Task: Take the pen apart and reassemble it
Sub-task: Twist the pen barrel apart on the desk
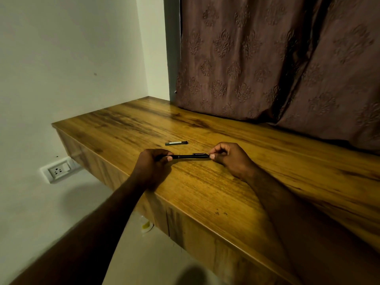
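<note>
Just above the wooden surface (205, 192), the left hand (151, 164) and right hand (228, 159) each pinch one end of a black pen (190, 156), held level between them. Just beyond it a small dark cylinder (176, 143) lies on the wood. Farther back, a brown patterned curtain (267, 58) meets the surface.

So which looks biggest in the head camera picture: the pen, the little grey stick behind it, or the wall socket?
1. Pen, longest, though both hands cover its ends.
2. Wall socket.
3. Grey stick.
Socket and stick look close in size, at different distances, so that order is unsure.
</note>
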Demonstrator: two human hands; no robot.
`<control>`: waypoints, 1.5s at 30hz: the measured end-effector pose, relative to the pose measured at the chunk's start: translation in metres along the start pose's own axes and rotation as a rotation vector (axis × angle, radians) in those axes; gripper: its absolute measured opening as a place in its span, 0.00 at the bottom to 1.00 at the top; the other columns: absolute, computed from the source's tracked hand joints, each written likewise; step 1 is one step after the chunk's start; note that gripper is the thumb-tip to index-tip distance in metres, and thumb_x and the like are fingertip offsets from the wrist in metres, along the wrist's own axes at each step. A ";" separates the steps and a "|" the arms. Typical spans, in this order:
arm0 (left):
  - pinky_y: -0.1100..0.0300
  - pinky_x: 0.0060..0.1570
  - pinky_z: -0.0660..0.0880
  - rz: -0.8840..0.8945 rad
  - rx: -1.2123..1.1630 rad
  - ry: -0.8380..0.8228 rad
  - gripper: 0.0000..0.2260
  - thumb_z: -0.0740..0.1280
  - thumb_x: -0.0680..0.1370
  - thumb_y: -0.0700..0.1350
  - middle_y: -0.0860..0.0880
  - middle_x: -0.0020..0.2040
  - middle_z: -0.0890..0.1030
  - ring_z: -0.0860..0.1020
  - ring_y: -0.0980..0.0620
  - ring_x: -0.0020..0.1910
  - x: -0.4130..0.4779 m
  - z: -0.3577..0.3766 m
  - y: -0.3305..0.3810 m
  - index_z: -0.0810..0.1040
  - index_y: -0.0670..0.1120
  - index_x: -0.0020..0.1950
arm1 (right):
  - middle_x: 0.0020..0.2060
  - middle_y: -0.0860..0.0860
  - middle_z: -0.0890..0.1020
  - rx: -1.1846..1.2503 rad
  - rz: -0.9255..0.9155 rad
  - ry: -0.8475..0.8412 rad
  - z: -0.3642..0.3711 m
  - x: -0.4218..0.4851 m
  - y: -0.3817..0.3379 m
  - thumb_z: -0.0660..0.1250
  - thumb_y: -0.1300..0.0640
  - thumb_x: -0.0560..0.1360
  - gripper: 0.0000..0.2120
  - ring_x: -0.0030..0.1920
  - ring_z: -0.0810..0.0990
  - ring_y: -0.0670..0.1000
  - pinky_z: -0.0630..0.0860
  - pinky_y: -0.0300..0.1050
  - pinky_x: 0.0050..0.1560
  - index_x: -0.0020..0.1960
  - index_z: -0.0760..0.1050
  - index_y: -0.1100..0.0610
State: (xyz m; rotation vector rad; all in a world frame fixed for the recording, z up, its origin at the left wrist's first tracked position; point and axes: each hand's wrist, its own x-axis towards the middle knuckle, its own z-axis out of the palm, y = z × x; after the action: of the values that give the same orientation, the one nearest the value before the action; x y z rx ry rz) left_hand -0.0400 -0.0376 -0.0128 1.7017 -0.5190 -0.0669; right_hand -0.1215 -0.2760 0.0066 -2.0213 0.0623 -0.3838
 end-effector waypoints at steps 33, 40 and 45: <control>0.63 0.23 0.64 -0.002 0.138 -0.067 0.08 0.65 0.79 0.40 0.44 0.28 0.72 0.67 0.51 0.23 -0.004 0.002 0.010 0.80 0.35 0.45 | 0.32 0.53 0.81 0.261 0.057 0.101 -0.010 -0.001 -0.002 0.66 0.68 0.75 0.06 0.27 0.76 0.42 0.72 0.33 0.30 0.42 0.78 0.60; 0.60 0.25 0.66 0.104 0.336 -0.070 0.08 0.65 0.79 0.43 0.47 0.29 0.75 0.70 0.54 0.25 -0.004 0.000 0.010 0.81 0.41 0.44 | 0.36 0.52 0.82 -0.090 0.033 0.280 -0.029 0.003 0.014 0.67 0.67 0.74 0.05 0.37 0.79 0.46 0.77 0.41 0.43 0.46 0.81 0.61; 0.60 0.32 0.72 0.251 0.502 -0.029 0.08 0.66 0.78 0.46 0.46 0.37 0.82 0.78 0.51 0.33 -0.004 -0.001 0.010 0.83 0.44 0.46 | 0.46 0.53 0.84 -0.554 0.041 0.207 -0.030 0.012 0.024 0.66 0.66 0.74 0.10 0.48 0.81 0.53 0.79 0.48 0.50 0.46 0.82 0.54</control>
State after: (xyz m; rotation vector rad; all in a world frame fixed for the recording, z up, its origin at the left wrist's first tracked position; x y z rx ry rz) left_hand -0.0463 -0.0366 -0.0045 2.1070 -0.8166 0.2398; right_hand -0.1161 -0.3153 0.0010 -2.5107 0.3729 -0.5984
